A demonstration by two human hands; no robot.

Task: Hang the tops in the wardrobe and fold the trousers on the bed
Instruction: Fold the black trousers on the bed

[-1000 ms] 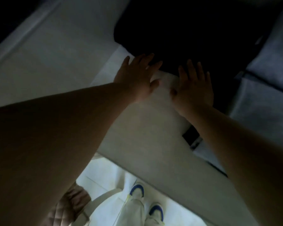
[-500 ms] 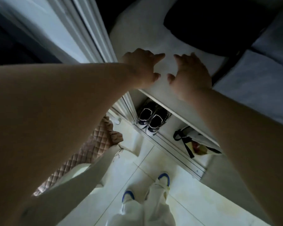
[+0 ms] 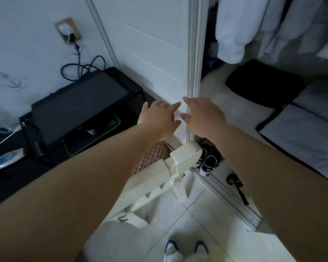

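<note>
The open wardrobe fills the right side, its white sliding door (image 3: 155,59) standing left of the opening. Light tops (image 3: 254,23) hang inside at the top right. On the wardrobe shelf (image 3: 216,87) lie a folded black garment (image 3: 261,84) and a folded grey garment (image 3: 299,137). My left hand (image 3: 159,118) and my right hand (image 3: 203,114) are held out side by side in front of the door's edge, fingers relaxed and spread. Neither hand holds anything.
A white chair (image 3: 159,176) with a quilted pink cushion (image 3: 150,157) stands just below my hands. Black-and-white shoes (image 3: 208,159) and a bag strap (image 3: 237,186) sit on the wardrobe floor. A black desk with a monitor (image 3: 78,106) is on the left.
My view has swung left and back from the shelf. Both hands have lifted off the shelf surface and drawn back out of the wardrobe to the door's edge.
</note>
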